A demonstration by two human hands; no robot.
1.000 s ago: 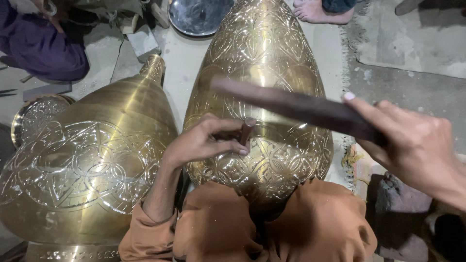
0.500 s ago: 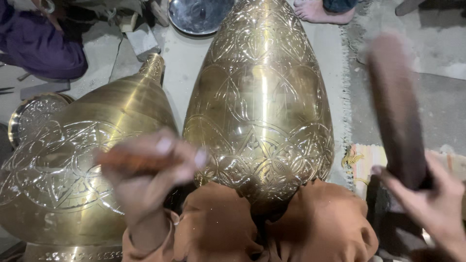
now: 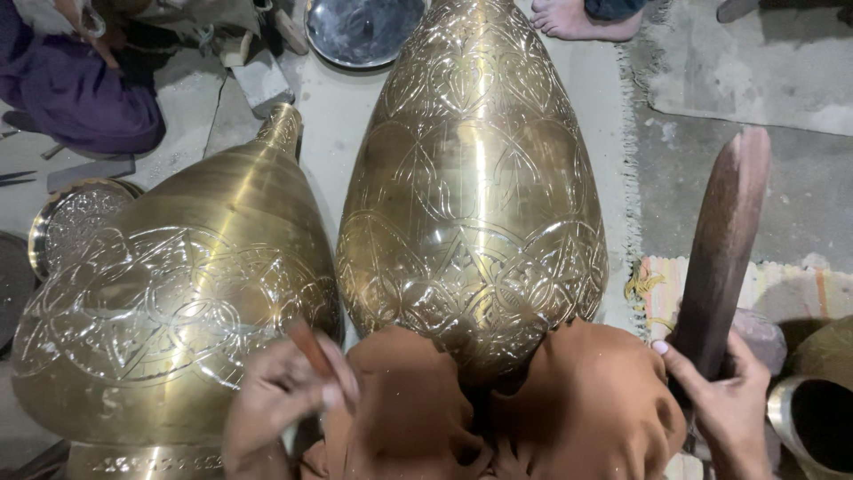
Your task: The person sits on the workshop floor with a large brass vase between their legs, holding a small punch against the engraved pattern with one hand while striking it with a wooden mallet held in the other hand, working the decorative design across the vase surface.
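Observation:
A large engraved brass vessel (image 3: 471, 187) lies on its side between my knees, its narrow end pointing away. My left hand (image 3: 280, 400) is down at the lower left, off the vessel, gripping a small thin chisel (image 3: 309, 345) that pokes up between the fingers. My right hand (image 3: 724, 404) is at the lower right, closed around the bottom of a long dark wooden mallet (image 3: 718, 249) held nearly upright beside the vessel. A second engraved brass vessel (image 3: 178, 293) lies to the left, close to my left hand.
Another person in purple clothes (image 3: 75, 84) sits at the top left. A round metal dish (image 3: 364, 31) and a bare foot (image 3: 582, 18) are at the top. A brass pot's dark mouth (image 3: 813, 422) is at the lower right. A striped mat (image 3: 791, 289) covers the floor there.
My left hand left the big vessel's surface and dropped to the lower left with the chisel. The mallet swung from lying across the vessel to upright at the right.

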